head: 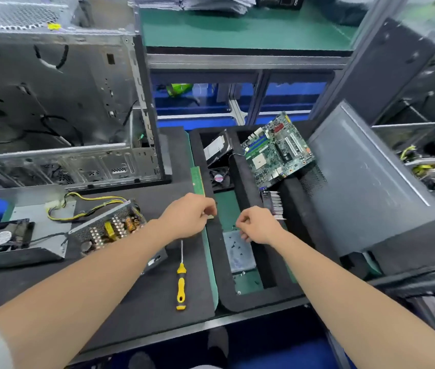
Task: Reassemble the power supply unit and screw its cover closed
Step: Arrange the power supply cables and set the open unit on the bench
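Power supply unit lay open at left on the black mat, its cover beside it with the fan wired on. Sheet steel, perforated, sharp-edged; judged heavy and stiff, best gripped by the outer walls, never the exposed coils and capacitors. Left hand hung over the mat's right edge, fingers curled together, possibly pinching something small; cannot tell. Right hand likewise loosely closed. Yellow-handled screwdriver lay untouched near the hands
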`<state>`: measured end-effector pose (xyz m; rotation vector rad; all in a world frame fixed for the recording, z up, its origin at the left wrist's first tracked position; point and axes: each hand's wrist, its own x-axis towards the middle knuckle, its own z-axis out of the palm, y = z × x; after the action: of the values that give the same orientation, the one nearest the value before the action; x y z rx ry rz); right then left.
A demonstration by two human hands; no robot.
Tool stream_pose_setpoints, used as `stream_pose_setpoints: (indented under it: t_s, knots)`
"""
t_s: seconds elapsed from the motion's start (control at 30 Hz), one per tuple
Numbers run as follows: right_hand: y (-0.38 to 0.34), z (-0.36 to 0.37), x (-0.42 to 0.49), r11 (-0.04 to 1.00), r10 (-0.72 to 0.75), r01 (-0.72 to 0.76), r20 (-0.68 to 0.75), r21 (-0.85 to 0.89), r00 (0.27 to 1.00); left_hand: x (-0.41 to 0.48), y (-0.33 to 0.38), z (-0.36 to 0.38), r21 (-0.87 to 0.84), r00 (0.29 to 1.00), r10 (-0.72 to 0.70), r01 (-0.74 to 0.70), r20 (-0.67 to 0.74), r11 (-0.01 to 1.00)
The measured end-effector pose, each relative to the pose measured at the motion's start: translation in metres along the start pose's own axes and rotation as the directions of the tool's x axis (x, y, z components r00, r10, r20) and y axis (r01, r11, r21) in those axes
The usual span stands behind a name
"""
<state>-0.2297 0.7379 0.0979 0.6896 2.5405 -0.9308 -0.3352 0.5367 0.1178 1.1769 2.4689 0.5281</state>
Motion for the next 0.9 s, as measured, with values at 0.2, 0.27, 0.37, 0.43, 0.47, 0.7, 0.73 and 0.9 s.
stream_pose_setpoints:
  t_s: [0.2, 0.27, 0.37, 0.43, 0.47, 0.7, 0.73, 0.9]
  knots:
    - [0.015, 0.035, 0.01, 0.967, 0.048, -0.023, 0.091, -0.254, 0.995, 0.006, 0.003, 0.011, -0.006, 0.999, -0.028, 0.028, 0.032, 1.0]
    - [0.015, 0.044, 0.015, 0.951, 0.06, -0.04, 0.059, -0.306, 0.996, 0.004, -0.001, 0.01, -0.013, 0.999, -0.038, 0.038, 0.032, 0.999]
    - [0.012, 0.052, 0.023, 0.931, 0.073, -0.057, 0.031, -0.36, 0.997, 0.0, -0.007, 0.007, -0.021, 0.999, -0.043, 0.044, 0.021, 0.999]
    - [0.01, 0.056, 0.026, 0.915, 0.087, -0.066, 0.033, -0.399, 0.996, -0.003, -0.011, 0.005, -0.02, 0.998, -0.055, 0.055, 0.004, 0.998]
    - [0.01, 0.058, 0.028, 0.908, 0.094, -0.072, 0.034, -0.413, 0.995, -0.004, -0.012, 0.003, -0.021, 0.998, -0.062, 0.062, -0.003, 0.998]
    - [0.006, 0.062, 0.033, 0.866, 0.114, -0.054, 0.092, -0.497, 0.989, -0.016, -0.022, -0.006, -0.019, 0.996, -0.083, 0.082, -0.036, 0.996]
    - [0.006, 0.061, 0.033, 0.867, 0.114, -0.045, 0.11, -0.495, 0.987, -0.018, -0.023, -0.007, -0.021, 0.996, -0.084, 0.083, -0.039, 0.996]
    - [0.004, 0.043, 0.03, 0.937, 0.04, -0.023, 0.043, -0.349, 0.998, -0.022, -0.027, -0.008, -0.039, 0.995, -0.086, 0.084, -0.047, 0.996]
